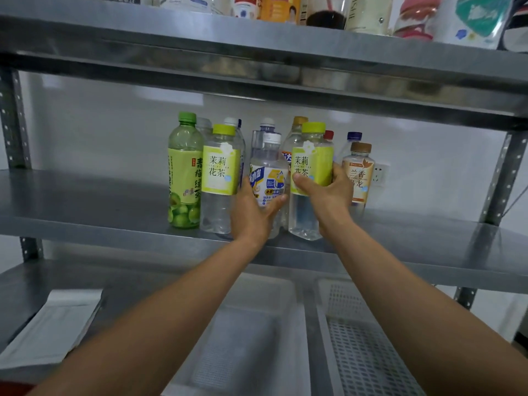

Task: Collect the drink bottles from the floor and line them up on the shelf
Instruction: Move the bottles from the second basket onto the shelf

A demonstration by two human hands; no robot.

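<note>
Several drink bottles stand on the middle metal shelf (pixel 85 201). My left hand (pixel 254 212) grips a white-capped bottle with a blue and yellow label (pixel 270 178) near the shelf's front. My right hand (pixel 328 192) grips a clear jasmine tea bottle with a lime cap and yellow-green label (pixel 311 164) just right of it. Left of them stand a green plum tea bottle (pixel 184 172) and a second jasmine tea bottle (pixel 220 178). A brown-capped oolong bottle (pixel 360 172) stands right of my right hand. More bottles stand behind, partly hidden.
The upper shelf (pixel 257 38) carries packets and jars. On the shelf below sit two white plastic baskets (pixel 368 338) and a flat white packet (pixel 54 324). A wall socket (pixel 380 174) lies behind the bottles. Perforated uprights (pixel 500 172) frame the sides.
</note>
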